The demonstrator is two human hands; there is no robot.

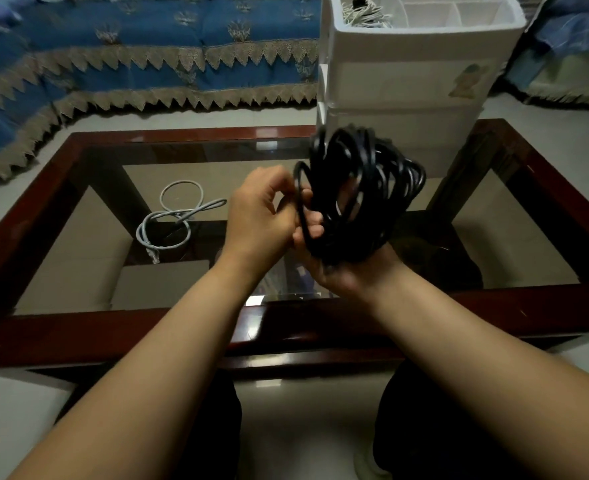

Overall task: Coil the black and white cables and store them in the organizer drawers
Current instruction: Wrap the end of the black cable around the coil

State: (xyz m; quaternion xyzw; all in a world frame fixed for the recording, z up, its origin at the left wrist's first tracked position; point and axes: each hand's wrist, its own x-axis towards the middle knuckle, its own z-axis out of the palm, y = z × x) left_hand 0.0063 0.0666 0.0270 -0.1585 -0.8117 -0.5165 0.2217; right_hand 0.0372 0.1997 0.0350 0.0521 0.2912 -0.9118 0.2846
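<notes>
The black cable (359, 195) is a thick, glossy bundle of many round loops, held up in the air above the middle of the table, a little toward three o'clock; its upper loops are blurred, so an exact loop count cannot be made. The right hand (334, 261) cradles the bundle from below, palm up, fingers curled up through the loops and gripping them; the left hand (262, 216), at nine o'clock of the bundle, pinches one outer loop between thumb and curled fingers; the two hands touch.

One white cable (172, 220) lies loose on the glass at about nine o'clock of the hands, well apart from them; it is thin, matte and pale grey-white, thrown into two rough rings with a small plug at its near end.

The table (78, 337) is a rectangle of clear glass in a polished dark red wooden frame (the floor and a pale box show through the pane). At one o'clock stands one white organizer (407, 81), smooth plastic, boxy, with two drawer fronts showing and an open tray on top split into compartments; a pale cord bundle sits in its leftmost compartment. Beyond, at twelve o'clock, a blue quilted cover (130, 46) with a tan zigzag lace border drapes a sofa.
</notes>
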